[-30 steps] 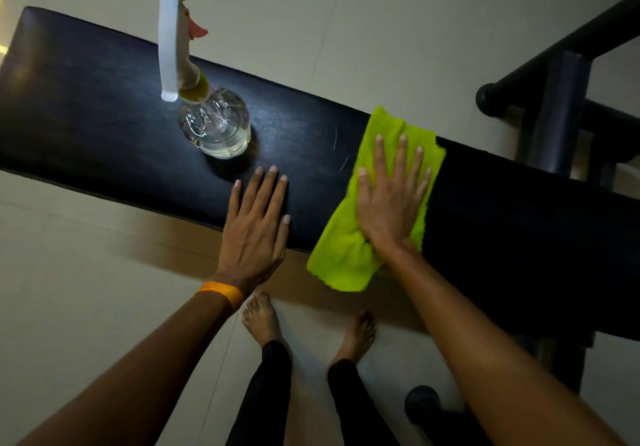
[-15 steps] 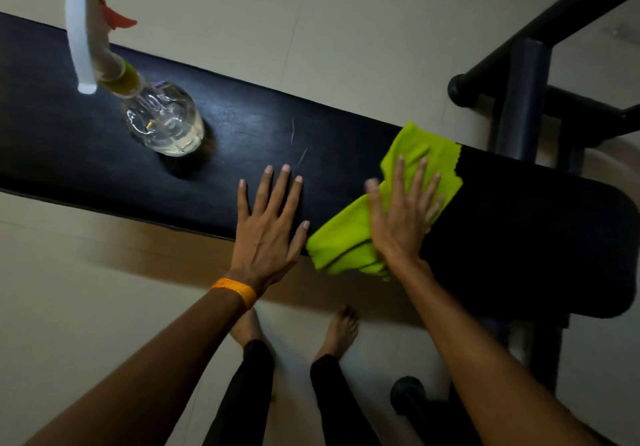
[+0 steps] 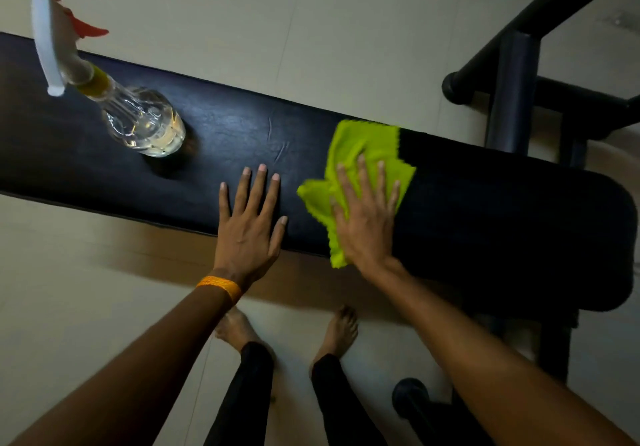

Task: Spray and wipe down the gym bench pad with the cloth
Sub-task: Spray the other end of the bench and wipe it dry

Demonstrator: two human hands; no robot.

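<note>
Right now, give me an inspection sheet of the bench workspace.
Surface: black bench pad, faint scratches mid-pad.
Job's things: spray bottle upright on the pad, clear liquid inside; green cloth crumpled on the pad.
Clutter: nothing seen.
Grippers: left hand flat on bare pad; right hand flat on the cloth.
Cables: nothing seen.
Surroundings: pale floor; black metal frame beside the pad's right end.

Black bench pad [image 3: 485, 210] bears a spray bottle [image 3: 138, 123] and green cloth [image 3: 367, 144].
</note>
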